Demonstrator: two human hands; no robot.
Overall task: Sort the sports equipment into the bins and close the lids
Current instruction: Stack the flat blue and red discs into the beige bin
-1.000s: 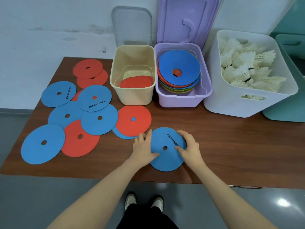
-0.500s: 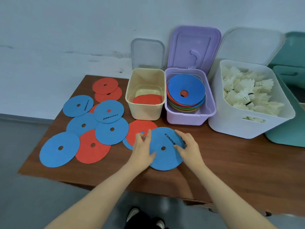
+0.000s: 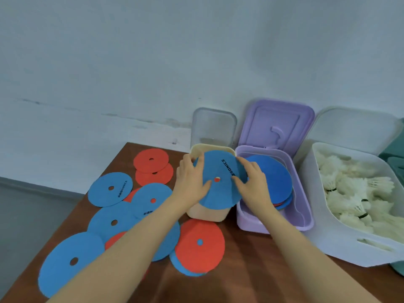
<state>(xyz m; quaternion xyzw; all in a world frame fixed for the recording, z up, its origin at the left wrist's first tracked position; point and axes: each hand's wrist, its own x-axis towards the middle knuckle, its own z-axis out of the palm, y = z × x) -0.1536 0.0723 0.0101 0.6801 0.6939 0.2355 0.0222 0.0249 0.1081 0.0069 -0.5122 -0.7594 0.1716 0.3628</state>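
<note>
A blue flat disc (image 3: 218,189) with a centre hole and black lettering is held over the open cream bin (image 3: 207,212). My left hand (image 3: 190,182) grips its left edge and my right hand (image 3: 251,182) grips its right edge. The disc covers most of the bin's opening; red shows through its hole. To the right, the purple bin (image 3: 275,224) holds a stack of discs with a blue one (image 3: 277,178) on top. Several blue and red discs (image 3: 150,162) lie spread on the brown table (image 3: 262,270) to the left.
A clear lid (image 3: 214,127) and a purple lid (image 3: 277,125) lean on the wall behind their bins. A white bin (image 3: 323,235) full of white shuttlecocks (image 3: 358,193) stands at the right, a teal bin (image 3: 395,165) beyond it. A red disc (image 3: 199,243) lies in front of the cream bin.
Both hands lifted the blue disc off the table's near edge and carried it away from me, over the cream bin. The camera tilted up toward the wall.
</note>
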